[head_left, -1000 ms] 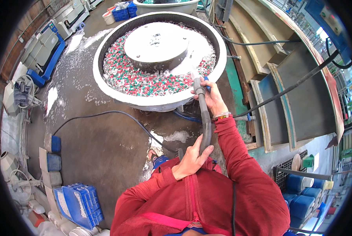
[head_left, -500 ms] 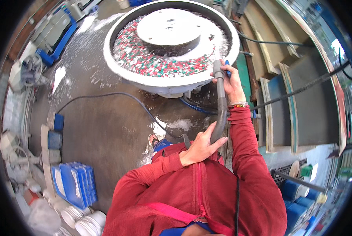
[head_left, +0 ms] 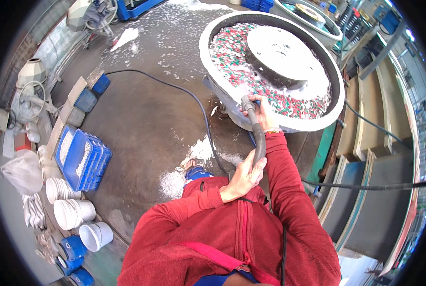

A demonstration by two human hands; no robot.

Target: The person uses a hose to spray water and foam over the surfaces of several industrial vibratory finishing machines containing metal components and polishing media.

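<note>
Both hands are on a dark grey hose (head_left: 258, 136) with a grey nozzle at its upper end. My right hand (head_left: 264, 115) is closed around it just below the nozzle, beside a small blue lever. Lower down, close to my waist, my left hand (head_left: 244, 178) grips the hose. The nozzle overlaps the near rim of a large round white tub (head_left: 313, 125). Small red, green and white pieces (head_left: 229, 62) fill its ring-shaped channel, with white foam among them. A raised white round hub (head_left: 282, 50) stands in the tub's middle.
A dark cable (head_left: 175, 86) curves over the wet floor, with foam patches (head_left: 201, 150) near my foot. Blue crates (head_left: 93, 162), white buckets (head_left: 96, 236) and blue drums (head_left: 72, 248) stand left. Partitioned troughs (head_left: 387, 190) line the right, crossed by a black hose (head_left: 365, 186).
My view has swung left, so the tub appears farther right. The nozzle has passed from the tub's near right side to its near left side. Both hands keep their hold on the hose.
</note>
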